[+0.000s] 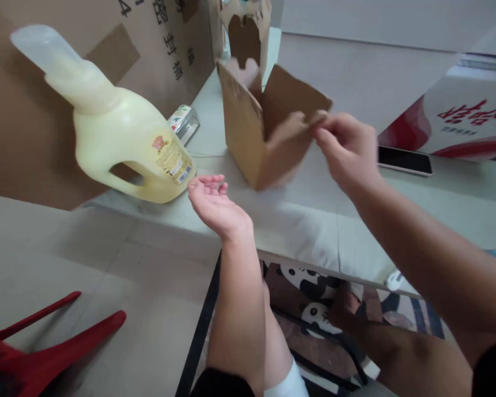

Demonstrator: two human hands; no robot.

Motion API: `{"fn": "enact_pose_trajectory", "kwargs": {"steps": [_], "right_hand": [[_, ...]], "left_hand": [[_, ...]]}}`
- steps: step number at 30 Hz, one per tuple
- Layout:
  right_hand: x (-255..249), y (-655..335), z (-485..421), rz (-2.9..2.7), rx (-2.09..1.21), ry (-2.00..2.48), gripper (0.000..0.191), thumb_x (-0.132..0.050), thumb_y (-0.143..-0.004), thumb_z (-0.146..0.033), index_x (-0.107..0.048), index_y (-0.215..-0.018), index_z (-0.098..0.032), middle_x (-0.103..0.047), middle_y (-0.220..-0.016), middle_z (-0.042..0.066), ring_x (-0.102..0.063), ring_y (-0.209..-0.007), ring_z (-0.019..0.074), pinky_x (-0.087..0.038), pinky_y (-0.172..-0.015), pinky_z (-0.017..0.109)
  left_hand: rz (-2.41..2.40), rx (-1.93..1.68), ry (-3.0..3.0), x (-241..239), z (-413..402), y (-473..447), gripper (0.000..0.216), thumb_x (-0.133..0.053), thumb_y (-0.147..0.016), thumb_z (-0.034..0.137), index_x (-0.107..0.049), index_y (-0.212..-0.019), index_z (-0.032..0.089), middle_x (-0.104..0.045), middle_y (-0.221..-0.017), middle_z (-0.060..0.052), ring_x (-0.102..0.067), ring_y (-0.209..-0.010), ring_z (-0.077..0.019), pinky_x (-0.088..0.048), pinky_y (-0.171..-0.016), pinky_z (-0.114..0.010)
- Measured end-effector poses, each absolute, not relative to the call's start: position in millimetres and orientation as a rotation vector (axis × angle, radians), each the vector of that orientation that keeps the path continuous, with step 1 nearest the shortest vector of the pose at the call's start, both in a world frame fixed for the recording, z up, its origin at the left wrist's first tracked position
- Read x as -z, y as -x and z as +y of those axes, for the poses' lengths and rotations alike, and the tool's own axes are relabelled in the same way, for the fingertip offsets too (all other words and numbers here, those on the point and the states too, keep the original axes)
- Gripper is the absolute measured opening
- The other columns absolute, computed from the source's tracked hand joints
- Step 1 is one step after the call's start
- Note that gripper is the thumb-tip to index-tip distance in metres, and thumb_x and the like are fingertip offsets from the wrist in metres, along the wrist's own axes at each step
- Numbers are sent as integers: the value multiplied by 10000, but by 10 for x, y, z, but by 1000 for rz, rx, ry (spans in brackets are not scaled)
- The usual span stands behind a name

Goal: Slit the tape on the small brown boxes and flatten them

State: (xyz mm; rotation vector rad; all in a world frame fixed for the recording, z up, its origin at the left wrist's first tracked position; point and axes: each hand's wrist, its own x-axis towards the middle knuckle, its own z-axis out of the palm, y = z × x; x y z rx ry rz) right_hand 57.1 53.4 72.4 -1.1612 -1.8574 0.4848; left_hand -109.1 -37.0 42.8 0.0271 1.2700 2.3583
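An open brown cardboard box (242,129) stands tilted on the pale cloth-covered surface, its top flaps spread. My right hand (349,149) pinches the box's upper right edge between thumb and fingers. My left hand (219,207) is in front of the box, palm up, fingers loosely apart and holding nothing. Just left of it leans a large pale yellow jug (136,116) with a handle, a label and a long translucent neck. My left fingertips are close to the jug's base; whether they touch it I cannot tell.
Behind stands another cardboard box (262,33). A large carton (119,55) with printed characters is at the left. A phone (405,160) lies before a red-and-white box (471,116). A small clear container (184,124) sits behind the jug. Red chair-like parts (86,336) are on the floor.
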Motion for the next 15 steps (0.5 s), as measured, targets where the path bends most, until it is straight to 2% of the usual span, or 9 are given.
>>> {"fn": "enact_pose_trajectory", "kwargs": {"steps": [3,5,8,10,11,13,15], "right_hand": [[-520,-1325,-122,-1622,-503,1012,161,-713,-860,-356,-617,-775,-258,-689,-911,46,-665,-895,236,-556,-832,453],[-347,-1703,-486,-1545,-456,1006,167,-776,-802,-375,-637,-800,-283,-654,-888,54,-657,-903,264,-539,-832,499],[-92,-2048,-828,-1505,-297,1152,279,-843,-717,-422,-684,-918,-312,-599,-1159,74,-614,-1095,308,-516,-959,585],[36,-2175,-914,-1395,-288,1236,511,-855,-689,-454,-640,-1146,-372,-493,-1385,68,-569,-1220,320,-520,-995,586],[81,-2222,-924,-1339,-331,1257,639,-847,-698,-463,-569,-1270,-405,-441,-1462,68,-556,-1262,317,-532,-999,570],[136,-2299,-905,-1291,-484,1244,817,-802,-757,-469,-378,-1454,-433,-430,-1503,86,-573,-1280,302,-553,-998,533],[159,-2366,-871,-1330,-627,1164,778,-742,-831,-456,-325,-1486,-409,-527,-1427,94,-613,-1252,289,-556,-1009,519]], "left_hand": [[1362,-2335,-443,-363,-374,975,219,-398,-975,278,-603,-925,222,-634,-1077,-30,-607,-1084,-135,-462,-894,-223],[1258,-2211,-757,-321,-365,786,295,-396,-1011,360,-656,-974,226,-673,-1136,-46,-624,-1150,-166,-480,-975,-257],[1039,-1956,-1034,-268,-354,429,516,-386,-1018,572,-726,-891,205,-727,-1017,-90,-694,-1065,-219,-530,-984,-323],[992,-1865,-1103,-237,-350,223,596,-421,-989,662,-748,-825,191,-732,-920,-109,-718,-995,-233,-557,-959,-343],[1002,-1847,-1129,-222,-343,143,607,-442,-979,680,-752,-804,188,-728,-886,-112,-722,-980,-234,-564,-956,-347],[1056,-1841,-1199,-195,-316,29,581,-473,-981,667,-752,-796,192,-720,-855,-101,-720,-966,-218,-563,-964,-336],[1100,-1835,-1296,-171,-271,-41,483,-529,-987,612,-749,-841,208,-718,-872,-74,-709,-933,-185,-557,-947,-300]]}}
